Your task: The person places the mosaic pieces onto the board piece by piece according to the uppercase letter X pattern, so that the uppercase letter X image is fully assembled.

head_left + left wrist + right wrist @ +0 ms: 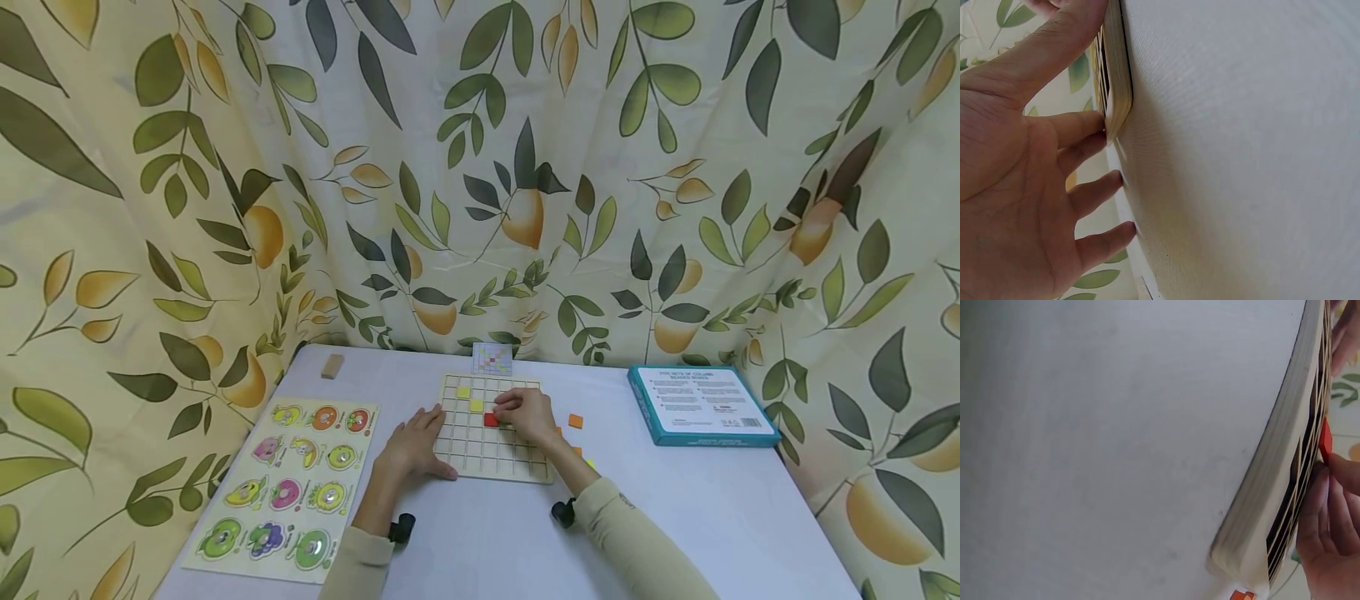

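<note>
A wooden grid board (pixel 468 454) lies on the table, with two yellow tiles (pixel 476 406) in its upper left cells. My right hand (pixel 527 417) is over the board's middle, pinching a red tile (pixel 1326 440) at the fingertips. That tile sits tilted at the grid surface in the right wrist view. Against the board's left edge rests my left hand (pixel 411 444), its fingers spread and its thumb (pixel 1054 47) along the near side. Orange tiles (pixel 575 421) lie right of the board, some partly hidden by my right wrist.
A small patterned card (pixel 492 359) stands behind the board. On the left lies a fruit puzzle board (pixel 281 492), with a small wooden block (pixel 332 367) beyond it. A teal box (pixel 705 406) occupies the right rear. A leaf-print curtain (pixel 480 167) closes off the back.
</note>
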### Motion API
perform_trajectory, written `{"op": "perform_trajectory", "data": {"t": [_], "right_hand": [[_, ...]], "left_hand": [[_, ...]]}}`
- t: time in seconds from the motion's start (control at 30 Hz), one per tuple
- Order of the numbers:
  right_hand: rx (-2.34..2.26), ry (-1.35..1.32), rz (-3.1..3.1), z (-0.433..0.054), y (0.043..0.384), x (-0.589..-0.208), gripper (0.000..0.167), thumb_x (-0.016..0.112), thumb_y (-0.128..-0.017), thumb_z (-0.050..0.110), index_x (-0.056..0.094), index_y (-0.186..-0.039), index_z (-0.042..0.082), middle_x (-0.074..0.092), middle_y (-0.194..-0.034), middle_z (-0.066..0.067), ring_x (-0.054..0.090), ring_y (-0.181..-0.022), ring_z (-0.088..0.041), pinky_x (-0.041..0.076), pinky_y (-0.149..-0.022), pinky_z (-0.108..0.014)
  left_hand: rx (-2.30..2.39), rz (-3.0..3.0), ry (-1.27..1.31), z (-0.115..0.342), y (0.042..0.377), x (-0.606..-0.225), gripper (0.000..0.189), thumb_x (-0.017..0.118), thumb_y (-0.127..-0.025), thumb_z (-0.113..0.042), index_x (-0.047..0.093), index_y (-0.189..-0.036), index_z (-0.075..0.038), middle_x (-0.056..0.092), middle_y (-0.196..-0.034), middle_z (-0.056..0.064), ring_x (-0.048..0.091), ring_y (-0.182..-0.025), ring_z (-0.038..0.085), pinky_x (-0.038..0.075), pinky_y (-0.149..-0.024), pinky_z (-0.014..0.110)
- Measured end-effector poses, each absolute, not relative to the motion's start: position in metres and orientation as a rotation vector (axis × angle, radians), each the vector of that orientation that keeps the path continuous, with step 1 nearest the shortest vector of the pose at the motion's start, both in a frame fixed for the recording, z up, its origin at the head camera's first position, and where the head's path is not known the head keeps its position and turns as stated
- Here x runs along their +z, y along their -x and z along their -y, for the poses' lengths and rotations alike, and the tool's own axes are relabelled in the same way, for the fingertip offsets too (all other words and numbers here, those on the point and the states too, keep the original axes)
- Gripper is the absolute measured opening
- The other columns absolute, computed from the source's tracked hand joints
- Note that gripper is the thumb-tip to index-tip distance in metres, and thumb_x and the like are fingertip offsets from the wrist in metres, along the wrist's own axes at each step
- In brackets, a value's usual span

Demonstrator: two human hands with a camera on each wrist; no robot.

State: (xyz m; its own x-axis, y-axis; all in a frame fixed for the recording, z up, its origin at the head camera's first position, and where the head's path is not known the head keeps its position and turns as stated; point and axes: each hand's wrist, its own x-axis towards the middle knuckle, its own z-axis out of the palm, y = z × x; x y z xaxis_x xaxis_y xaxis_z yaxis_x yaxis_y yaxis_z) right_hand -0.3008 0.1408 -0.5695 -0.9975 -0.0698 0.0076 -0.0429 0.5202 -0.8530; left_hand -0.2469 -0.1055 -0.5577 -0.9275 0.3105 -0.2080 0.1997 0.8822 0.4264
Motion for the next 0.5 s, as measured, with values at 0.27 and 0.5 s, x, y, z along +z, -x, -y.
{"op": "perform_trajectory", "data": {"t": [0.27, 0.5], "right_hand": [[-1.488, 0.141, -2.737, -0.1415, 0.2994, -0.5679, 0.014, 0.083, -0.087, 0.002, 0.08, -0.1, 0.003, 0.079, -0.085, -0.002, 0.077, -0.081, -0.014, 0.062, -0.077, -0.031], [-1.504, 0.174, -2.727, -0.1444, 0.2974, -0.5673, 0.016, 0.083, -0.086, 0.001, 0.08, -0.102, 0.004, 0.08, -0.087, -0.003, 0.077, -0.081, -0.014, 0.063, -0.077, -0.031]], "left_hand": [[0.547, -2.792, -0.379, 0.1045, 0.2478, -0.5609, 0.118, 0.093, -0.071, -0.053, 0.035, -0.163, -0.007, 0.028, -0.171, 0.009, 0.021, -0.159, 0.036, 0.022, -0.125, 0.061], [0.57, -2.789, -0.378, 0.1051, 0.248, -0.5618, 0.118, 0.094, -0.071, -0.052, 0.036, -0.162, -0.006, 0.029, -0.171, 0.01, 0.021, -0.158, 0.037, 0.022, -0.125, 0.062]]}}
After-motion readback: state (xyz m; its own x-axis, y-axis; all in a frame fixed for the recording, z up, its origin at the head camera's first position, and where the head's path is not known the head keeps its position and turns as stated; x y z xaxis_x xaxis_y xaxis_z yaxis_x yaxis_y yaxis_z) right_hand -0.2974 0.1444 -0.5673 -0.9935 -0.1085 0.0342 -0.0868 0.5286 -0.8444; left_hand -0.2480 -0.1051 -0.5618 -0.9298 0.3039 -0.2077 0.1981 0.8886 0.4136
